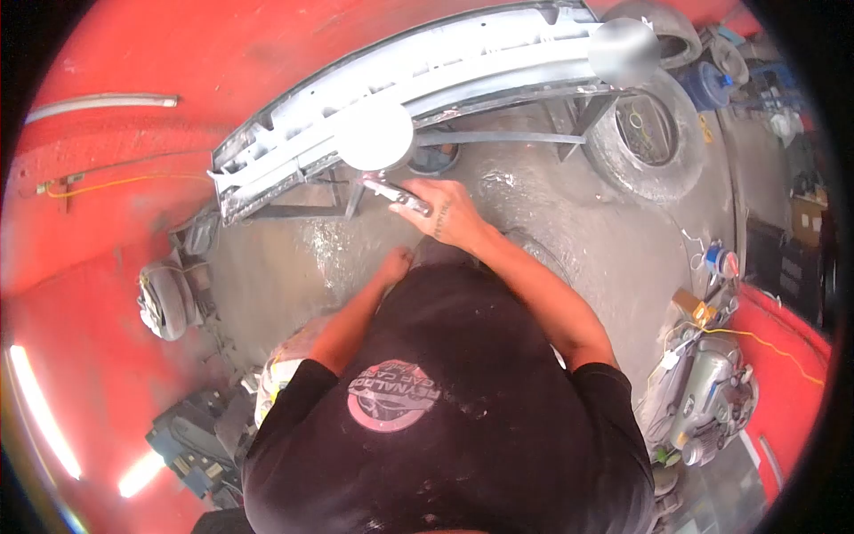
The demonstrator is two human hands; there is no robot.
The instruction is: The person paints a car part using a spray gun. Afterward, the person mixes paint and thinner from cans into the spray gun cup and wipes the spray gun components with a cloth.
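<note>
My right hand is wrapped around the metal handle of a spray gun. A round white cup sits above the gun and covers part of the work behind it. Just beyond the gun lies a long, curved car bumper, coated whitish grey with dark edges. It rests on a dark metal stand. My left hand is low, close to my black shirt and apart from the bumper. Its fingers are mostly hidden, so their grip does not show.
Tires stand at the right end of the bumper, near a blue water jug. A wheel lies at left. An engine-like machine stands at right. The grey floor looks wet or shiny in places.
</note>
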